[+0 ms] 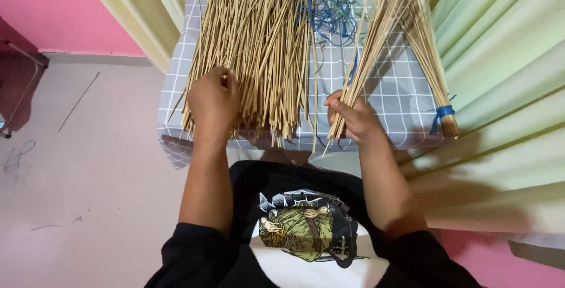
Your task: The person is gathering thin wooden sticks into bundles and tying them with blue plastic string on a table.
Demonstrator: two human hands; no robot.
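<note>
A wide pile of thin tan sticks [253, 46] lies on a small table under a grey checked cloth [388, 88]. My left hand [212, 102] rests on the near left end of the pile, its fingers curled around a few sticks. My right hand [353, 117] grips a small bunch of sticks [376, 35] that fans away from me. At the far right lies a finished bundle [432, 58], bound near its end with a blue tie [442, 112].
Loose blue ties [332, 2] lie tangled at the back of the table. Pale green curtains [506, 58] hang on the right and behind. A pink wall [59, 5] and a light floor [88, 170] with a stray stick lie to the left.
</note>
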